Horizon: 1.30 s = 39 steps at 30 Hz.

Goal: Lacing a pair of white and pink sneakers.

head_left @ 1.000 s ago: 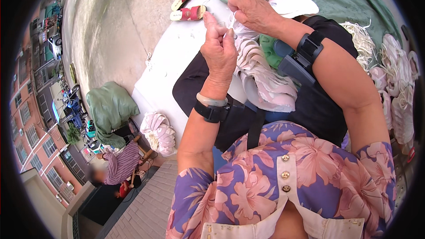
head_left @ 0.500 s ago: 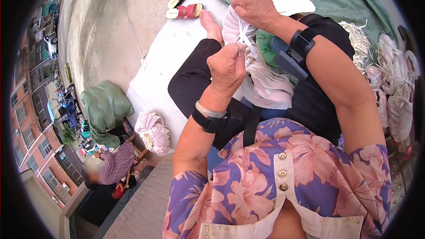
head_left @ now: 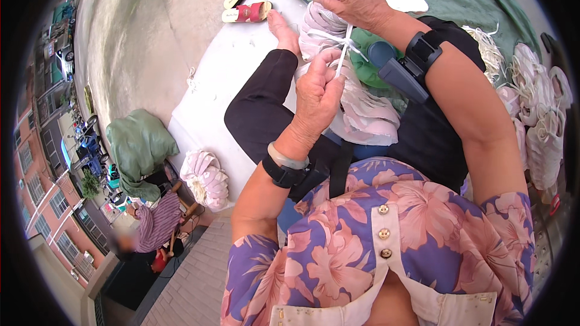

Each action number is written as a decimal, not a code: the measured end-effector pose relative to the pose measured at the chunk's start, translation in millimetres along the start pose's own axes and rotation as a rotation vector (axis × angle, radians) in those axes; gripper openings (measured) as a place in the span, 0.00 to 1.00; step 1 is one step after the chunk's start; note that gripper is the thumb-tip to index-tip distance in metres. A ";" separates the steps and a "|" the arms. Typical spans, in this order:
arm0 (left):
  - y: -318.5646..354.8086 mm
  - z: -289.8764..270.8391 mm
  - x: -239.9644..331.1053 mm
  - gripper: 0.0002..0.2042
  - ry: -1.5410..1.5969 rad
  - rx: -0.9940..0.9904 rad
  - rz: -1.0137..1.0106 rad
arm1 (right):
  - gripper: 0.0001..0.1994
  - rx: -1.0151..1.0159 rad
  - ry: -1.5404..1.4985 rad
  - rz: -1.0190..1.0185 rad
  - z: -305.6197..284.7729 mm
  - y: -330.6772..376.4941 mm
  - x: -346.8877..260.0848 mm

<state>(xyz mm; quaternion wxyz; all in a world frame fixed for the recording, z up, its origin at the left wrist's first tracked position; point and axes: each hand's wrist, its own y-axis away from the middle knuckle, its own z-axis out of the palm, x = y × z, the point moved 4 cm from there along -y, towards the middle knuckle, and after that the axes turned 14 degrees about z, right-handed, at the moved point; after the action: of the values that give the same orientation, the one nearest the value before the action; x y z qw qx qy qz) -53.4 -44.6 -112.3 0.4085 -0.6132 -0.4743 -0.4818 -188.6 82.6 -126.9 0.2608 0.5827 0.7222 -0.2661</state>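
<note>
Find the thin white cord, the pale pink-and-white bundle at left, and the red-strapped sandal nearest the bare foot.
Thin white cord [head_left: 347, 42], head view: its crossing strands.
Pale pink-and-white bundle [head_left: 206, 178], head view: its middle.
Red-strapped sandal [head_left: 250, 12], head view: its strap.

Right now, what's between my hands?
In the head view, a white lace, tied or crossed against pale stacked pieces, shows between the left hand and right hand.
</note>
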 end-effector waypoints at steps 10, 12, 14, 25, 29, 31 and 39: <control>26.5 -5.0 -31.5 0.07 0.198 -0.115 -0.302 | 0.14 0.287 -0.135 0.144 -25.9 -14.9 23.1; 33.7 -10.3 -45.9 0.09 0.206 -0.127 -0.373 | 0.14 0.286 -0.138 0.145 -27.0 -17.6 27.4; 26.8 -15.4 -36.5 0.12 0.089 -0.087 -0.252 | 0.14 0.283 -0.114 0.156 -25.9 -20.2 32.8; -51.5 -107.7 18.1 0.11 -0.329 -0.013 0.077 | 0.20 -0.415 -0.298 0.062 -30.1 10.1 27.1; -99.4 -115.5 36.4 0.10 -0.500 -0.058 0.154 | 0.15 -0.394 -0.467 0.102 -33.8 11.2 24.9; -115.5 -118.0 46.2 0.10 -0.640 -0.124 0.229 | 0.12 -0.425 -0.458 0.039 -28.6 10.7 27.2; -149.0 -119.5 78.7 0.09 -0.936 -0.415 0.340 | 0.11 -0.481 -0.375 0.052 -27.8 14.0 9.7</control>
<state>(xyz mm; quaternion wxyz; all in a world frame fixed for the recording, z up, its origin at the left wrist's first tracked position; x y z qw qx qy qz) -216.3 -112.1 -4.6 0.0961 -0.8983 -0.3946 -0.1678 -178.5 111.0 -114.6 0.5267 0.4635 0.6886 -0.1834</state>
